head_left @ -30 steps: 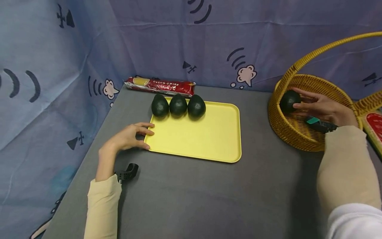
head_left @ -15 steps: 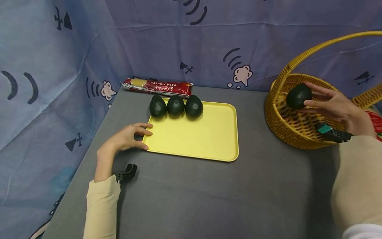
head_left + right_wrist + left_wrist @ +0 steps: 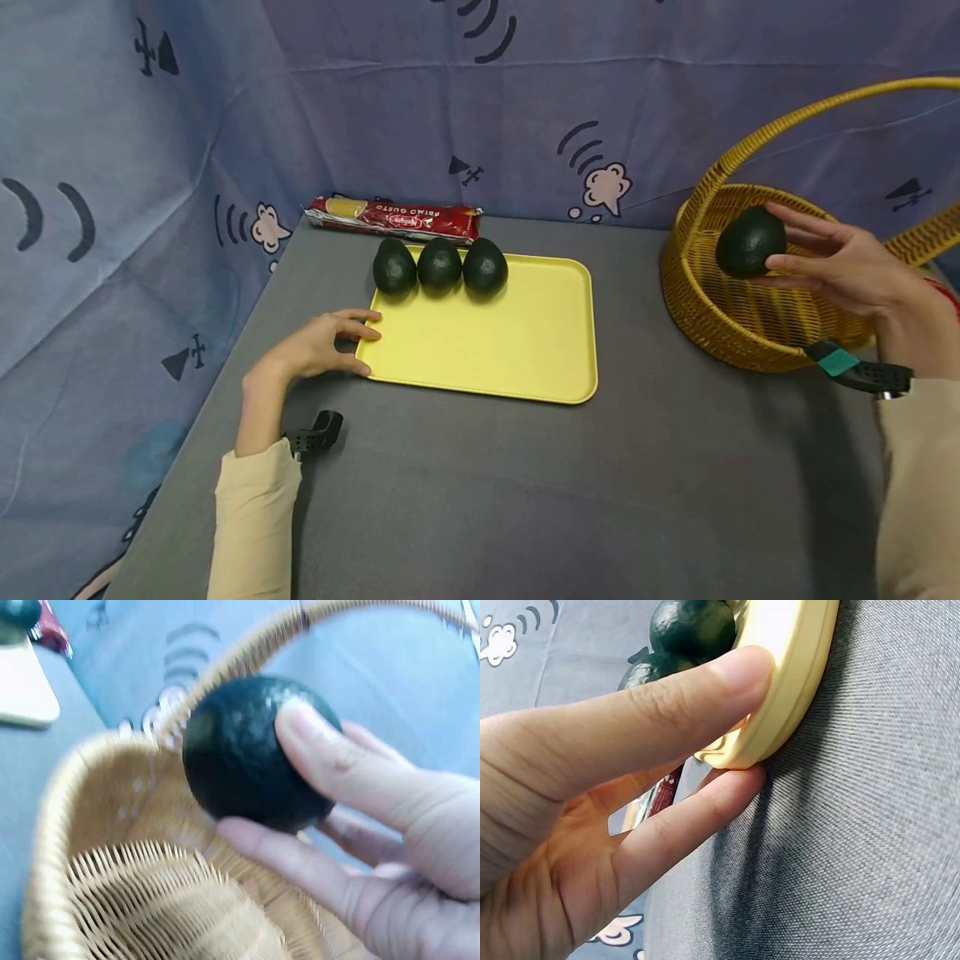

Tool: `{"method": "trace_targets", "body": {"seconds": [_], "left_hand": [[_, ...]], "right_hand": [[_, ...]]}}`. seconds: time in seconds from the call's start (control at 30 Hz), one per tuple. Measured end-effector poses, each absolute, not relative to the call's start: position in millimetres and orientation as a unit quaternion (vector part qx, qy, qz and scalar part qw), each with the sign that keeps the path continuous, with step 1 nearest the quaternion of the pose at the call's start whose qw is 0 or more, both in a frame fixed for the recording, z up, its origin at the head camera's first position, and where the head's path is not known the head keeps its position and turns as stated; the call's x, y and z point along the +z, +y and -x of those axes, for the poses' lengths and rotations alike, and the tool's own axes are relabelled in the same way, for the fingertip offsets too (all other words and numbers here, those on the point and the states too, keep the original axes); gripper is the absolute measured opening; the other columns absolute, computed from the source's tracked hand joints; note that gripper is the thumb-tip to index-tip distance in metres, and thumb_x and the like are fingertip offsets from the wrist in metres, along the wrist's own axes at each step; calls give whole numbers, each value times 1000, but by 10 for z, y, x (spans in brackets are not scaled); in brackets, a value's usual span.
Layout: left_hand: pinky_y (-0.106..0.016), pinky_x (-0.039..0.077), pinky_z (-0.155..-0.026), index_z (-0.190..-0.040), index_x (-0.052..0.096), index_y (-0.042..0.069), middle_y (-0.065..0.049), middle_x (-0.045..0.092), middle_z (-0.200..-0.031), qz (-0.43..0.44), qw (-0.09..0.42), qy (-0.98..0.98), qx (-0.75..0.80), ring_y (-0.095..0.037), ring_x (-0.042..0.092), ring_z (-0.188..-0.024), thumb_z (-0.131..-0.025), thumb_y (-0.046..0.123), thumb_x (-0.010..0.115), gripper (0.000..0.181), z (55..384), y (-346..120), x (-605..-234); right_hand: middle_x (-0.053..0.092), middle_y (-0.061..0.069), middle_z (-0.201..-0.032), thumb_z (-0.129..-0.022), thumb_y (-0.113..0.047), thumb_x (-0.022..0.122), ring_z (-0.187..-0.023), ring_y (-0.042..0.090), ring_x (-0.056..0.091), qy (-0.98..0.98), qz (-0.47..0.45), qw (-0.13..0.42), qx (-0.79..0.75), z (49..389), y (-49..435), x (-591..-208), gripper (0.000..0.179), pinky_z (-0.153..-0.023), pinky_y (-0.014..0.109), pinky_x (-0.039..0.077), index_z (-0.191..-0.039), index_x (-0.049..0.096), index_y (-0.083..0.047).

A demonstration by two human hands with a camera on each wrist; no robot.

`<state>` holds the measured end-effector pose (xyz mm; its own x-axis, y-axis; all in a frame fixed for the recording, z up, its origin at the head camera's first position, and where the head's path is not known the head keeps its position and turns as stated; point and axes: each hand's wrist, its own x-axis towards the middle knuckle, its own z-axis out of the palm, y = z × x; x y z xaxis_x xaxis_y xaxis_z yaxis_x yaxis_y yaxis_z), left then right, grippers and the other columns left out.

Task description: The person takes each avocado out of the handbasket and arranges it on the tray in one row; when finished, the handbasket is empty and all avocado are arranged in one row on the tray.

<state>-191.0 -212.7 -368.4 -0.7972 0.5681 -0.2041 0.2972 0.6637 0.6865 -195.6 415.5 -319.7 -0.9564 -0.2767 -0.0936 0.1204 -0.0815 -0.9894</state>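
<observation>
My right hand (image 3: 855, 262) holds a dark green avocado (image 3: 751, 242) between thumb and fingers, above the opening of a yellow wicker basket (image 3: 738, 337). In the right wrist view the avocado (image 3: 247, 754) is off the woven bottom, with the basket's rim (image 3: 56, 847) to its lower left. At the left end of a yellow tray (image 3: 517, 342), my left hand (image 3: 318, 346) grips the edge by a corner. The left wrist view has the thumb (image 3: 739, 675) against the tray's rim (image 3: 799, 697). Three avocados (image 3: 439, 267) stand in a row along the tray's back left edge.
A red packet of pasta (image 3: 393, 218) lies behind the tray near the patterned cloth backdrop (image 3: 517, 125). The basket's tall handle (image 3: 795, 125) arches over its opening. Grey table surface (image 3: 525, 483) extends in front of the tray and between tray and basket.
My right hand has lifted the avocado from inside the basket, up and slightly to the right. The left hand stays on the tray's edge. The head view has shifted slightly.
</observation>
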Motion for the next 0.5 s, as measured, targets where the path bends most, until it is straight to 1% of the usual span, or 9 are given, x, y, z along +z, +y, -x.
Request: {"method": "trace_targets", "body": {"seconds": [0.1,0.2,0.33,0.4,0.5], "left_hand": [[-53,29,-108,-119,63,-7,-19,44,-144,-246,203,888,331,-40,31,-136,-78,6,79,47,1916,-2128,-3678],[-53,29,-108,-119,63,-7,-19,44,-144,-247,203,887,332,-40,31,-136,-77,6,79,47,1919,-2126,-3682],[-53,30,-108,-119,63,-7,-20,44,-143,-253,203,886,332,-40,33,-135,-77,7,79,48,1917,-2120,-3688],[-53,30,-107,-119,64,-7,-20,44,-142,-256,200,885,333,-40,33,-134,-77,8,80,47,1912,-2123,-3685],[-54,31,-107,-119,64,-7,-21,45,-142,-259,198,884,336,-41,34,-134,-77,9,80,47,1905,-2129,-3681]], "right_hand": [[52,-7,-121,-92,16,48,-92,13,69,702,34,125,-700,1894,4068,-3111,72,-73,34,58,-152,30,-21],[49,-8,-120,-93,13,50,-91,10,68,730,17,133,-670,1816,3947,-3025,72,-70,34,58,-151,32,-25],[50,-7,-124,-93,16,46,-96,15,67,709,40,170,-683,1717,3749,-2948,71,-70,39,58,-151,33,-24],[51,-5,-128,-93,18,43,-100,19,67,684,63,190,-702,1695,3631,-2929,71,-72,41,57,-151,34,-21],[52,-4,-131,-93,19,43,-104,21,66,657,95,215,-717,1693,3446,-2914,69,-76,41,56,-149,38,-21]]}}
